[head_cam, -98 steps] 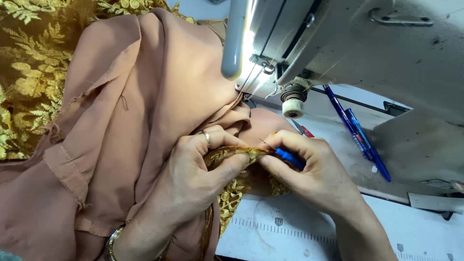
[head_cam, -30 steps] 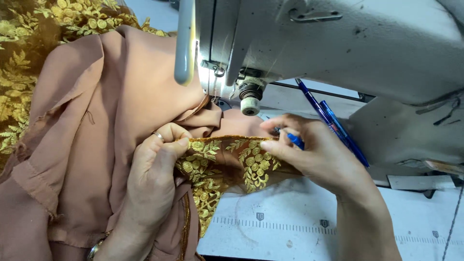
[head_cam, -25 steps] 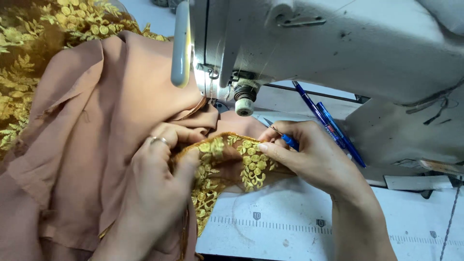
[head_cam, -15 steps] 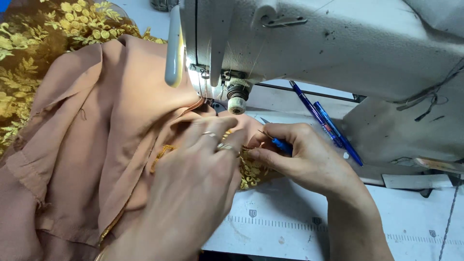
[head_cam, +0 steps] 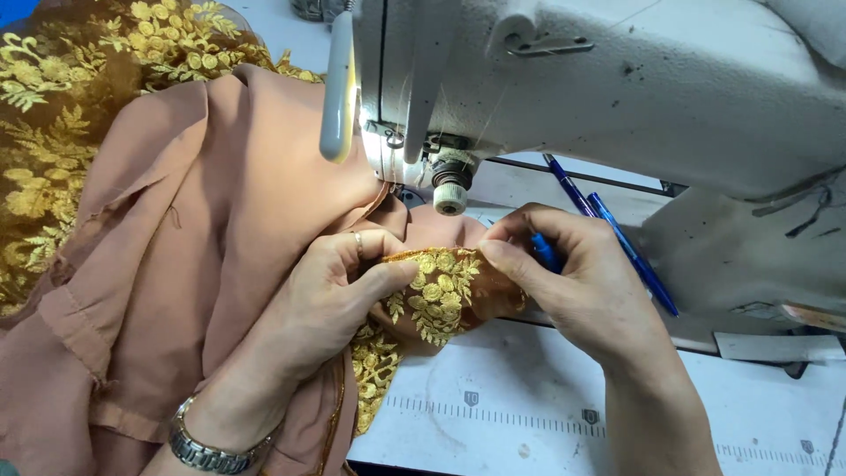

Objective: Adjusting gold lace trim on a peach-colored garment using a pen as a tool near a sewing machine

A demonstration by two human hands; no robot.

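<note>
Both hands pinch a gold-embroidered brown lace edge in front of the sewing machine's needle area.

The left hand (head_cam: 330, 295) and right hand (head_cam: 573, 282) are each clamped on the gold-embroidered brown lace edge (head_cam: 436, 291), stretched between them; the right also holds a small blue tool (head_cam: 545, 254). At 9 o'clock lies the plain tan fabric (head_cam: 203, 256); at 12 o'clock, the grey-white sewing machine (head_cam: 617, 88); at 2 o'clock, two blue pens (head_cam: 617, 242); at 6 o'clock, the white worktop (head_cam: 493, 405).

The white table (head_cam: 529, 432) has ruler marks along its front. A big sewing machine (head_cam: 634, 79) stands at twelve o'clock. Brown cloth (head_cam: 176, 247) lies at nine o'clock. Two blue pens (head_cam: 630, 256) lie at two o'clock.
</note>
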